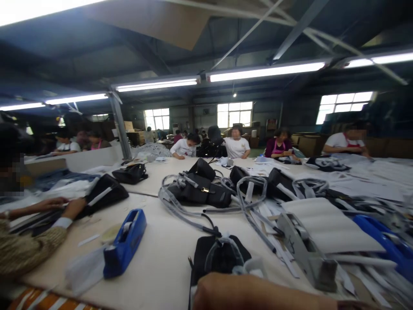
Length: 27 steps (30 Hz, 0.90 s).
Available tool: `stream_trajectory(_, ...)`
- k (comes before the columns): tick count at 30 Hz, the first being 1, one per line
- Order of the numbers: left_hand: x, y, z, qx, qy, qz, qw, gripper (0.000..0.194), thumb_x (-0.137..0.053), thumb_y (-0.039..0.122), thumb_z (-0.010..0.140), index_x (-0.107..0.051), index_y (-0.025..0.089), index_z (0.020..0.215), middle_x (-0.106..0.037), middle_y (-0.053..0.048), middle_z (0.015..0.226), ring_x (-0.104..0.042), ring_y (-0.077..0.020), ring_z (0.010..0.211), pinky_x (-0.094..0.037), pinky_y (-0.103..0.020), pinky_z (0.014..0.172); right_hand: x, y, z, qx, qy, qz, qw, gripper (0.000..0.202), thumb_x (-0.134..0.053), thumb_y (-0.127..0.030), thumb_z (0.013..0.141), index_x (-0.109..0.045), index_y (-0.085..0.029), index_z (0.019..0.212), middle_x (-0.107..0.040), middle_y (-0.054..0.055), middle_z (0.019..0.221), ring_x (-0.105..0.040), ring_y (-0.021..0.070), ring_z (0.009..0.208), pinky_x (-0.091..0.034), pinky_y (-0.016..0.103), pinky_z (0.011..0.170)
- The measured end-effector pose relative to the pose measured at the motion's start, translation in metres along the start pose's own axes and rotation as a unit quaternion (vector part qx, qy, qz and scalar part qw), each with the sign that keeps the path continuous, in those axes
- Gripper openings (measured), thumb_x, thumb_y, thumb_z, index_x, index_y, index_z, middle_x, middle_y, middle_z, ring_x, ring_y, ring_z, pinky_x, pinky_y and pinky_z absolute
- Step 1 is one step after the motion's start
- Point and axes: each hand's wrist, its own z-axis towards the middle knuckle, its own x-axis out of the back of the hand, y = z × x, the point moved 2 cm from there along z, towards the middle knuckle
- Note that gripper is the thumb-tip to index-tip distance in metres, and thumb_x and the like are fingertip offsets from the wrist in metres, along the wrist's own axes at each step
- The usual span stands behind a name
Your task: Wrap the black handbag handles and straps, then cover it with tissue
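A long pale counter (161,241) ran away from the viewer, bare at its near middle and heaped with paper strips and white foam sheets (329,226) at the right. The small black bag (204,252) lay at the near edge, with the right hand (209,292) just in front of it; the fingers were hidden, so whether they were apart, together or clamped on the bag could not be told. A blue tape dispenser (124,245) stood left of it, a grey dispenser (306,254) right. Beyond lay a larger black bag (187,193) with plastic-wrapped straps. A co-worker's hands (74,209) touched dark material at left. Other people sat farther back, beneath lit tubes (267,72) and before bright windows (235,116).
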Motion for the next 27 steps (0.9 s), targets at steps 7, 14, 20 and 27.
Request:
stream_trajectory(7, 0.011, -0.035, -0.091, -0.023, 0.004, -0.064, 0.998, 0.038, -0.057, 0.049, 0.082, -0.075, 0.017, 0.09, -0.067, -0.004, 0.083, -0.056, -0.021, 0.08, -0.042, -0.028, 0.073, 0.026, -0.045, -0.032, 0.001, -0.053, 0.007, 0.999, 0.024, -0.059, -0.019, 0.088, -0.074, -0.015, 0.106, -0.072, 0.007, 0.094, -0.063, 0.0177, 0.087, -0.047, 0.026, 0.08)
stream_trajectory(14, 0.01, -0.034, -0.086, -0.008, 0.011, -0.016, 1.0, 0.027, -0.054, 0.037, 0.082, -0.064, 0.015, 0.069, -0.046, 0.001, 0.065, -0.041, -0.0133, 0.063, -0.028, -0.025, 0.056, 0.021, -0.043, -0.027, 0.007, -0.069, 0.035, 0.997, 0.019, -0.062, -0.022, 0.087, -0.076, -0.016, 0.097, -0.072, 0.006, 0.09, -0.063, 0.0164, 0.083, -0.047, 0.026, 0.079)
stream_trajectory(20, 0.008, -0.045, -0.086, 0.03, 0.024, 0.009, 0.999, 0.036, -0.056, 0.045, 0.081, -0.051, 0.017, 0.059, -0.036, 0.004, 0.058, -0.032, -0.0105, 0.055, -0.022, -0.026, 0.05, 0.019, -0.052, -0.016, 0.024, -0.063, -0.053, 0.996, 0.015, -0.064, -0.016, 0.084, -0.074, -0.015, 0.073, -0.066, 0.004, 0.08, -0.057, 0.0129, 0.071, -0.042, 0.025, 0.07)
stream_trajectory(27, 0.006, -0.048, -0.086, 0.045, 0.032, 0.027, 0.998, 0.052, -0.055, 0.06, 0.082, -0.047, 0.017, 0.053, -0.031, 0.005, 0.054, -0.03, -0.0096, 0.052, -0.02, -0.025, 0.048, 0.003, -0.059, -0.006, -0.013, -0.12, -0.262, 0.957, 0.007, -0.072, -0.009, 0.069, -0.072, -0.015, 0.065, -0.063, 0.006, 0.07, -0.055, 0.0167, 0.069, -0.037, 0.027, 0.061)
